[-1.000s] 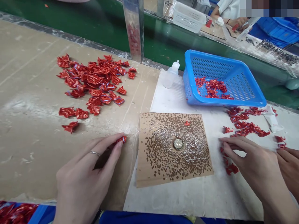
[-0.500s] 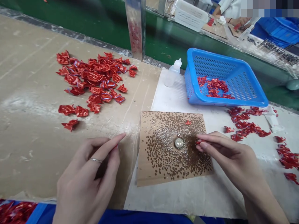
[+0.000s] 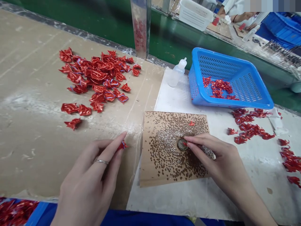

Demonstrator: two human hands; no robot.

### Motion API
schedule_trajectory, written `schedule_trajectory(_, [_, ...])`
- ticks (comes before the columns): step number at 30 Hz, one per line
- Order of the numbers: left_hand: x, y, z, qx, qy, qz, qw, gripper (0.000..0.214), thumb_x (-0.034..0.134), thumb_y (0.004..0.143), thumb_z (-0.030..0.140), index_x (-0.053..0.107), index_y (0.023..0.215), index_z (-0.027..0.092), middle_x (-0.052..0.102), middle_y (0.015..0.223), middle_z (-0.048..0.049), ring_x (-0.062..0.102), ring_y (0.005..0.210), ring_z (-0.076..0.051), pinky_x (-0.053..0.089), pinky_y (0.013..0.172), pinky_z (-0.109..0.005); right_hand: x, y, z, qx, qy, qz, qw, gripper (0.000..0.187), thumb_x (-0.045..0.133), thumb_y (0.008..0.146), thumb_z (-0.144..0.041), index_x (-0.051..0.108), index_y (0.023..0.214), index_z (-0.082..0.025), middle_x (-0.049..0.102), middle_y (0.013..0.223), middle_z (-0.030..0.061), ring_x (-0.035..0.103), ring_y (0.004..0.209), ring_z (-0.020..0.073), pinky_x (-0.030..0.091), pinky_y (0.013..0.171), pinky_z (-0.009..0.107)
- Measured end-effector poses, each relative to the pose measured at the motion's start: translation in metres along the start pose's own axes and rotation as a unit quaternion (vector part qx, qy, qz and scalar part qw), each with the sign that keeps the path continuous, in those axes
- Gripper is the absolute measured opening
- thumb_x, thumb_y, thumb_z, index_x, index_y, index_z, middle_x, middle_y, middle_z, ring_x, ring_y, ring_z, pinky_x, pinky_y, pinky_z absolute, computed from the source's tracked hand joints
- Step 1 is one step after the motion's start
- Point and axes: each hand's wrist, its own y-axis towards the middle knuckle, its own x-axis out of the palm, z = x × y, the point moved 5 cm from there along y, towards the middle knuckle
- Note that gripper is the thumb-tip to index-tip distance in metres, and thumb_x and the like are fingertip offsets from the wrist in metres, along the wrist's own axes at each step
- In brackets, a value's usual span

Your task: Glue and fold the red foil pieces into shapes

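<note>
L hand (image 3: 87,179), grip clamped on red foil bit (image 3: 122,145), R hand (image 3: 221,160), grip clamped on red scrap (image 3: 185,144), at round disc (image 3: 181,144) on cardboard (image 3: 155,166)

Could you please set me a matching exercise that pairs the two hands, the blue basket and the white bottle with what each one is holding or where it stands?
Things:
1. Left hand
2. Right hand
3. Blue perforated plastic basket
4. White plastic dropper bottle

Places or states:
A. Holds crumpled red foil pieces
B. Stands on the white sheet
C. Wears a silver ring, pinches a red foil piece
D. Pinches a small red piece at a round disc

Pairs: 1C, 2D, 3A, 4B
</note>
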Motion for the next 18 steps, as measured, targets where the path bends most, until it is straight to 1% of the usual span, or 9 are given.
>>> schedule_trajectory(2, [-0.001, 0.001, 0.001, 0.014, 0.000, -0.005, 1.000, 0.063, 0.054, 0.115, 0.018, 0.047, 0.172, 0.043, 0.066, 0.113, 0.0003, 0.066, 0.092, -0.014, 0.051, 0.082, -0.024, 0.001, -0.001, -0.003, -0.022, -0.026, -0.001, 0.999, 0.019, 0.074, 0.101, -0.016, 0.089, 0.107, -0.026, 0.090, 0.099, 0.0038, 0.087, 0.087, 0.0214, 0.072, 0.081, 0.034])
schedule_trajectory(3, [-0.001, 0.001, 0.001, 0.013, 0.004, -0.009, 1.000, 0.064, 0.053, 0.115, 0.018, 0.046, 0.173, 0.043, 0.066, 0.114, 0.0000, 0.066, 0.092, -0.014, 0.051, 0.082, -0.024, 0.002, -0.001, -0.005, -0.030, -0.036, -0.004, 0.999, 0.019, 0.073, 0.102, -0.016, 0.088, 0.107, -0.026, 0.090, 0.098, 0.0039, 0.087, 0.087, 0.0216, 0.071, 0.081, 0.034])
schedule_trajectory(5, [0.000, 0.000, 0.001, 0.003, 0.014, -0.011, 1.000, 0.057, 0.054, 0.115, 0.021, 0.052, 0.170, 0.039, 0.068, 0.114, -0.0001, 0.068, 0.093, -0.014, 0.053, 0.084, -0.024, 0.004, -0.002, -0.007, -0.043, -0.050, -0.012, 0.998, 0.017, 0.072, 0.103, -0.017, 0.086, 0.106, -0.026, 0.090, 0.098, 0.0041, 0.087, 0.087, 0.0222, 0.071, 0.080, 0.034])
schedule_trajectory(8, [0.000, 0.000, 0.000, -0.011, 0.020, 0.004, 1.000, 0.036, 0.058, 0.115, 0.027, 0.068, 0.149, 0.029, 0.076, 0.117, -0.0006, 0.074, 0.099, -0.015, 0.055, 0.095, -0.024, 0.006, -0.001, -0.008, -0.047, -0.055, -0.015, 0.997, 0.017, 0.071, 0.103, -0.017, 0.085, 0.104, -0.028, 0.090, 0.097, 0.0043, 0.086, 0.086, 0.0225, 0.072, 0.080, 0.036])
schedule_trajectory(10, [0.001, 0.000, 0.000, -0.015, 0.016, 0.011, 1.000, 0.024, 0.059, 0.115, 0.030, 0.073, 0.134, 0.027, 0.079, 0.116, 0.0000, 0.077, 0.101, -0.016, 0.057, 0.099, -0.024, 0.006, -0.001, -0.008, -0.041, -0.051, -0.015, 0.998, 0.018, 0.071, 0.102, -0.018, 0.086, 0.102, -0.028, 0.090, 0.096, 0.0042, 0.086, 0.085, 0.0230, 0.072, 0.080, 0.036])
schedule_trajectory(12, [0.001, 0.000, -0.001, -0.026, 0.003, 0.014, 1.000, 0.019, 0.060, 0.115, 0.032, 0.074, 0.127, 0.029, 0.082, 0.115, 0.0022, 0.078, 0.099, -0.015, 0.059, 0.098, -0.024, 0.005, 0.000, -0.006, -0.017, -0.029, -0.011, 0.999, 0.017, 0.073, 0.100, -0.019, 0.087, 0.099, -0.029, 0.090, 0.096, 0.0042, 0.086, 0.085, 0.0237, 0.072, 0.078, 0.037])
schedule_trajectory(14, [0.000, -0.001, 0.000, -0.052, -0.025, 0.029, 0.998, 0.017, 0.066, 0.112, 0.033, 0.077, 0.125, 0.032, 0.083, 0.114, 0.0056, 0.079, 0.097, -0.013, 0.061, 0.096, -0.025, 0.002, 0.000, -0.003, 0.036, 0.022, 0.004, 0.999, 0.013, 0.076, 0.097, -0.022, 0.087, 0.097, -0.030, 0.090, 0.094, 0.0035, 0.086, 0.082, 0.0234, 0.072, 0.074, 0.035])
schedule_trajectory(16, [-0.001, -0.004, 0.002, -0.095, -0.066, 0.050, 0.992, 0.018, 0.073, 0.108, 0.034, 0.080, 0.125, 0.036, 0.085, 0.117, 0.0081, 0.081, 0.099, -0.014, 0.064, 0.096, -0.027, -0.001, -0.002, 0.002, 0.099, 0.100, 0.025, 0.990, 0.008, 0.082, 0.094, -0.025, 0.087, 0.096, -0.030, 0.089, 0.090, 0.0018, 0.085, 0.077, 0.0213, 0.071, 0.070, 0.031])
schedule_trajectory(18, [-0.001, -0.008, 0.009, -0.131, -0.107, 0.062, 0.984, 0.022, 0.079, 0.104, 0.034, 0.082, 0.126, 0.038, 0.086, 0.118, 0.0080, 0.082, 0.100, -0.015, 0.068, 0.097, -0.029, -0.002, -0.005, 0.006, 0.144, 0.180, 0.035, 0.972, 0.006, 0.086, 0.091, -0.026, 0.086, 0.095, -0.031, 0.087, 0.087, -0.0008, 0.082, 0.075, 0.0173, 0.069, 0.069, 0.025])
